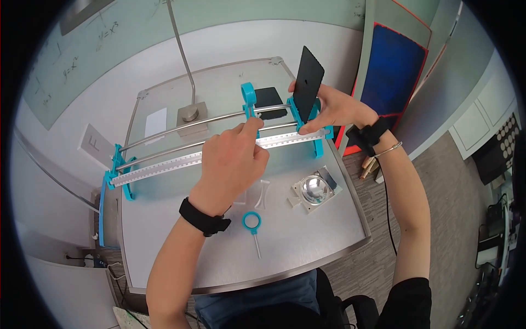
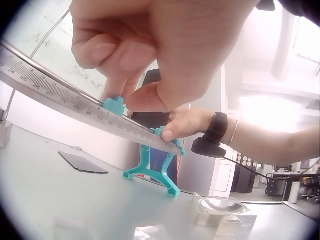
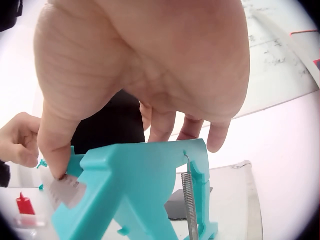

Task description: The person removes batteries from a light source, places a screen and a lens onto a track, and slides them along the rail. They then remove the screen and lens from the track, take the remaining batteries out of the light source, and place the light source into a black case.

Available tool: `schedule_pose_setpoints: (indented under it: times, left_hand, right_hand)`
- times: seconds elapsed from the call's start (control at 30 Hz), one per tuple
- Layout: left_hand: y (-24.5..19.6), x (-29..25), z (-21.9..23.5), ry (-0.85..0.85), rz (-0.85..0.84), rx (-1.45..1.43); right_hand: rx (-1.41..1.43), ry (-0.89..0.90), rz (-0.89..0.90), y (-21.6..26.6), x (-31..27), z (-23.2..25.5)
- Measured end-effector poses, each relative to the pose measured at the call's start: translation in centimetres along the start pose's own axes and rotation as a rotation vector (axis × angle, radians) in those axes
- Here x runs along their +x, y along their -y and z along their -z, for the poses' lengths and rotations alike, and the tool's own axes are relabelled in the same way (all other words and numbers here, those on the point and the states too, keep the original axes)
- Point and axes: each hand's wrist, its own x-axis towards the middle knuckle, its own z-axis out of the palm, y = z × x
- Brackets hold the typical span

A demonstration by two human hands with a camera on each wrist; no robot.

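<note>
A metal ruler rail spans two teal end supports on the table. My left hand pinches the foot of a teal ring holder riding on the rail; in the left wrist view its fingers grip that teal slider on the ruler. My right hand holds an upright black screen at the right-hand teal support. In the right wrist view the thumb presses the ruler's end on the teal support, and the black screen stands behind.
On the table lie a loose teal ring with a handle, a mounted lens, clear lens pieces, a flat black plate, a white card and a metal block with a post. The table's edge runs close in front.
</note>
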Motion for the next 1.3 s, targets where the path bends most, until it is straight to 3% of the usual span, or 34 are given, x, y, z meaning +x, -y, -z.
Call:
schedule_pose_setpoints:
  times: [0.33,0.73,0.77,0.87,1.03,1.2,1.3]
  left_hand:
    - [-2.3,2.2,-2.3,0.053,-0.037,-0.014]
    - [-2.9,2.2,-2.3,0.084,-0.031,0.023]
    - [-3.0,2.1,-2.4,0.080,-0.022,0.021]
    - [-2.9,2.0,-2.5,0.082,-0.022,0.027]
    - [-2.8,1.9,-2.6,0.075,-0.050,0.036]
    - [-2.9,2.0,-2.8,0.057,-0.064,0.060]
    - [-3.2,2.0,-3.0,0.057,-0.077,0.056]
  right_hand:
    - [-0.009,-0.018,0.097,-0.6,0.1,-0.1]
    - [-0.146,-0.032,0.037,-0.6,-1.2,1.6]
    - [-0.141,-0.033,-0.027,-0.5,-1.6,1.9]
    - [-0.158,-0.038,0.047,-1.5,-1.7,2.2]
    - [-0.187,0.006,0.009,-1.1,-1.7,2.5]
    - [0.011,0.008,-0.079,-1.7,-1.7,2.4]
    - [-0.017,0.013,-0.092,-1.6,-1.8,2.6]
